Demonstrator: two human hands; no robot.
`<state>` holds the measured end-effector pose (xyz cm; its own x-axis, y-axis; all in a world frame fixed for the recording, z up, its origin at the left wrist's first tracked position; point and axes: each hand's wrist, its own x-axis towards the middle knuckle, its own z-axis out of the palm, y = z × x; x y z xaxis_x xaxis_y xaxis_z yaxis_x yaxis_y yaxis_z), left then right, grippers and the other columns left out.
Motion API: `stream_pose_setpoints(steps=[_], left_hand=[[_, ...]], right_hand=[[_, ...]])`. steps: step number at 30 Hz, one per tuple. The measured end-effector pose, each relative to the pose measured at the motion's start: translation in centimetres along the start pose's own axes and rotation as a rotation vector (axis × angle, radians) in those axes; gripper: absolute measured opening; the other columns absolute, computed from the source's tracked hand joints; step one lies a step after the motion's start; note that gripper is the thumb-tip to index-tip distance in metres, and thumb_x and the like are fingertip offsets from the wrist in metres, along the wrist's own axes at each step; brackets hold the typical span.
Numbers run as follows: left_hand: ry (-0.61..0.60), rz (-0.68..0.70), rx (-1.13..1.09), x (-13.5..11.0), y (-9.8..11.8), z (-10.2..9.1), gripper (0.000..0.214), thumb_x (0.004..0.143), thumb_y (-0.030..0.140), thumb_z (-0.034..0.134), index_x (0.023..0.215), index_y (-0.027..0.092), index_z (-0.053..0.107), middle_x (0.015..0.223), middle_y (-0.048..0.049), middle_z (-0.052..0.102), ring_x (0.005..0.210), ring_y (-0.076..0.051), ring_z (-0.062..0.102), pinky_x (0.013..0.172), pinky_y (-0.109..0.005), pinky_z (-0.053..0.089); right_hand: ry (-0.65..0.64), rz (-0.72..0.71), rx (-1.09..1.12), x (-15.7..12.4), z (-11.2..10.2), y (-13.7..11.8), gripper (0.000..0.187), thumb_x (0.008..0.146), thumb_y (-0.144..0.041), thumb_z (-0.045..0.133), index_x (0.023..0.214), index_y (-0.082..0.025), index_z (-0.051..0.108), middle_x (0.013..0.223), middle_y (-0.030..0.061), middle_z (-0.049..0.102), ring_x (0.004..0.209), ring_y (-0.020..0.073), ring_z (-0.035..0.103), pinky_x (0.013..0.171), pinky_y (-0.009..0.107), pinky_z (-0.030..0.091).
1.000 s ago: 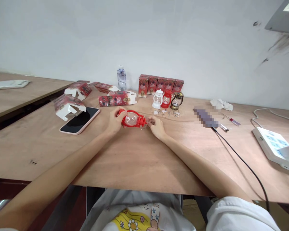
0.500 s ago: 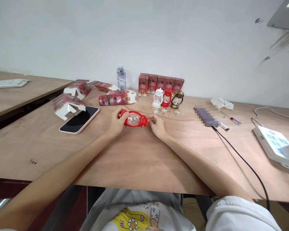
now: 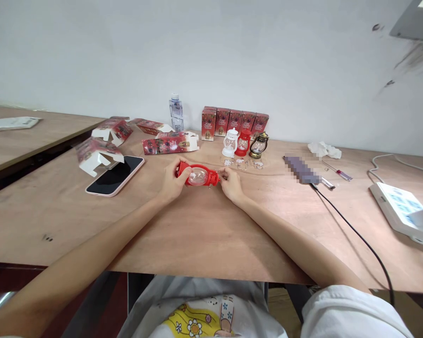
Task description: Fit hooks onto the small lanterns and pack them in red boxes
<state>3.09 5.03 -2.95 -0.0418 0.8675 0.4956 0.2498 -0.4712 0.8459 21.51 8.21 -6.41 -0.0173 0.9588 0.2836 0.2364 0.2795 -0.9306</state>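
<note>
A small red lantern (image 3: 198,176) with a clear globe lies on its side above the table, its top pointing right. My left hand (image 3: 175,180) wraps round its base, thumb on the globe's edge. At the top end, the fingers of my right hand (image 3: 230,181) are pinched together; a thin metal piece seems to be between them, too small to name. Beyond stand a white lantern (image 3: 230,143), another red lantern (image 3: 243,143) and a bronze lantern (image 3: 258,145). Small metal rings with charms (image 3: 240,164) lie in front of these.
Red boxes (image 3: 222,123) stand in a row by the wall, beside a water bottle (image 3: 176,112). Opened boxes (image 3: 171,142) and a phone (image 3: 115,175) lie to the left. At right are a cabled device (image 3: 301,170), a screwdriver (image 3: 343,175), tissue (image 3: 324,149) and a power strip (image 3: 402,206).
The red lantern has turned slightly in my hands and shifted a little to the right. Both hands keep nearly the same place.
</note>
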Motion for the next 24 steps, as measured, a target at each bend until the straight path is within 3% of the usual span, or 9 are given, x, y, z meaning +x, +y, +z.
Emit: stream_pose_setpoints(steps=[9, 24], left_hand=[[0.035, 0.081, 0.14, -0.08, 1.0, 0.03, 0.017, 0.072, 0.036, 0.052, 0.075, 0.019, 0.051, 0.064, 0.0028, 0.049, 0.056, -0.012, 0.042, 0.054, -0.024, 0.035], [0.005, -0.126, -0.108, -0.16, 0.7, 0.62, 0.022, 0.07, 0.037, 0.058, 0.078, 0.018, 0.051, 0.07, 0.0012, 0.053, 0.053, -0.01, 0.049, 0.039, -0.02, 0.043]], right_hand=[[0.017, -0.007, -0.001, -0.06, 0.01, 0.04, 0.007, 0.071, -0.015, 0.054, 0.075, -0.02, 0.057, 0.08, 0.0024, 0.072, 0.072, 0.016, 0.066, 0.072, 0.03, 0.05], [0.139, 0.038, 0.041, -0.38, -0.23, -0.65, 0.003, 0.073, -0.018, 0.056, 0.075, -0.02, 0.055, 0.072, 0.0025, 0.07, 0.068, 0.0176, 0.065, 0.069, 0.03, 0.049]])
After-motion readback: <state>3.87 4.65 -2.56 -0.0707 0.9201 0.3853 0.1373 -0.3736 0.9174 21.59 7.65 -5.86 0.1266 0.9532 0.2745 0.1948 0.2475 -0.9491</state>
